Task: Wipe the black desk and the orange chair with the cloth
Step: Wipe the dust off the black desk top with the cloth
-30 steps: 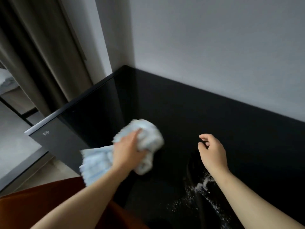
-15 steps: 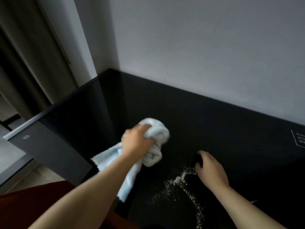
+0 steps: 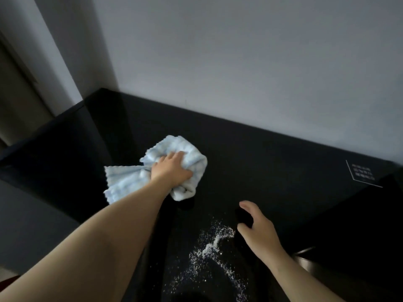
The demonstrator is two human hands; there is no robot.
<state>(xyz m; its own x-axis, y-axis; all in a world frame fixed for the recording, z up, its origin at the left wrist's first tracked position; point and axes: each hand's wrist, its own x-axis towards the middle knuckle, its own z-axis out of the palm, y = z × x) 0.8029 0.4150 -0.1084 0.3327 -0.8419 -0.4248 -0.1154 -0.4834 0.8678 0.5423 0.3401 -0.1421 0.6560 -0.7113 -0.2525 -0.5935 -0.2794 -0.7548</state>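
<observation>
My left hand (image 3: 170,171) grips a bunched light-blue cloth (image 3: 124,182) and presses it down on the glossy black desk (image 3: 272,158), left of the middle. A loose flap of the cloth trails to the left of my wrist. My right hand (image 3: 259,227) rests on the desk with relaxed, slightly spread fingers and holds nothing. White powder (image 3: 214,243) is scattered just left of it and runs toward the near edge. Only a dark red sliver of the orange chair (image 3: 6,282) shows at the bottom left corner.
A grey wall (image 3: 239,73) runs along the back of the desk. A white printed label (image 3: 363,174) sits on the desk at the far right. A metal rim (image 3: 304,255) shows beside my right forearm. A curtain (image 3: 15,101) hangs at the left.
My left hand has carried the cloth further onto the desk, up and to the right. The view has turned right, so the chair has nearly left the frame. My right hand now rests beside the powder.
</observation>
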